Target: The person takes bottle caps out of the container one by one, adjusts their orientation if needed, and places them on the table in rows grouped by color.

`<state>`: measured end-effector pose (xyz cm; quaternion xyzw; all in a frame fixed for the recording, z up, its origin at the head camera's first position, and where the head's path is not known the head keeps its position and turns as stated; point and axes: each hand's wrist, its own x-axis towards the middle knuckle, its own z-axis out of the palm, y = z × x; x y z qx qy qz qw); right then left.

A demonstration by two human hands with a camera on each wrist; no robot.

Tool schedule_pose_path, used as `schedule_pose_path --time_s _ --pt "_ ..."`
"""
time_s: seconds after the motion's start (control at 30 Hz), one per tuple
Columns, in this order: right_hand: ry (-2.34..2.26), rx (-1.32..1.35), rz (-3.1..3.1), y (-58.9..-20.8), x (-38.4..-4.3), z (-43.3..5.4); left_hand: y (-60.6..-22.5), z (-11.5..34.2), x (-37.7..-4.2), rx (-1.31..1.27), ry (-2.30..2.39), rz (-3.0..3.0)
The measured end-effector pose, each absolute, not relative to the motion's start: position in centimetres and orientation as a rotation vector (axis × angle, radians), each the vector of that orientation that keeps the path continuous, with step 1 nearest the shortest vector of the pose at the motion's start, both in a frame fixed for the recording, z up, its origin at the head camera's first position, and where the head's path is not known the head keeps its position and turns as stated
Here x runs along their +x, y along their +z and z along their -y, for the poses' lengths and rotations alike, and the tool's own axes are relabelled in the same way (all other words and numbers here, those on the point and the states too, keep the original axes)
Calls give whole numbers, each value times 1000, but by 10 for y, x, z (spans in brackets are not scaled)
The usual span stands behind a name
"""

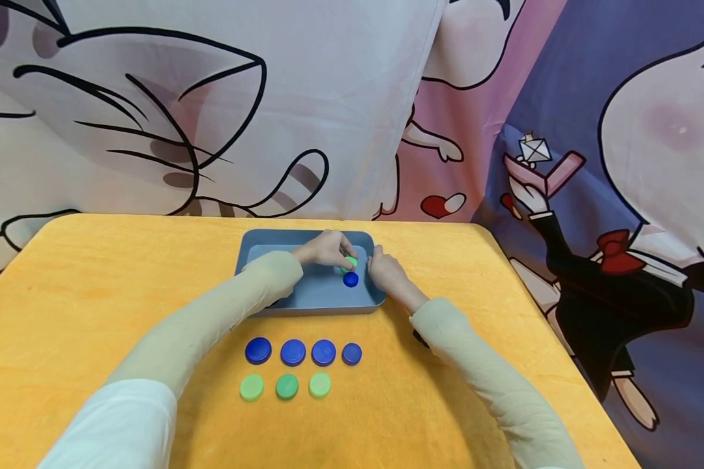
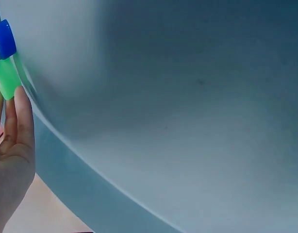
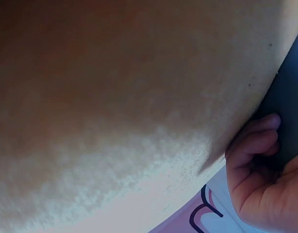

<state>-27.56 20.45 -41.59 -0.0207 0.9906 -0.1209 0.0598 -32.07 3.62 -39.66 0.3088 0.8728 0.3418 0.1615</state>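
Note:
In the head view my left hand (image 1: 327, 249) reaches into a shallow blue-grey tray (image 1: 305, 311). Its fingertips pinch a light green bottle cap (image 1: 349, 263), partly hidden by the fingers. A blue bottle cap (image 1: 351, 279) lies in the tray just in front of it. The left wrist view shows the green cap (image 2: 7, 80) between thumb and fingers, with the blue cap (image 2: 4, 40) right beside it. My right hand (image 1: 390, 272) grips the tray's right edge with curled fingers (image 3: 256, 145); its exact contact is partly hidden.
Nearer to me, a row of blue caps (image 1: 293, 352) lies on the yellow table (image 1: 123, 273), with a row of green caps (image 1: 287, 387) in front of it. A cartoon-printed cloth (image 1: 352, 130) hangs behind the table's far edge.

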Motion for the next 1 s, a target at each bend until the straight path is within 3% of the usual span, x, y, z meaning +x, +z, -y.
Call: schedule_pose_path --time_s 1.0 --pt "-399 -61 -2966 -415 -276 -205 -349 -28 -286 980 995 -2531"
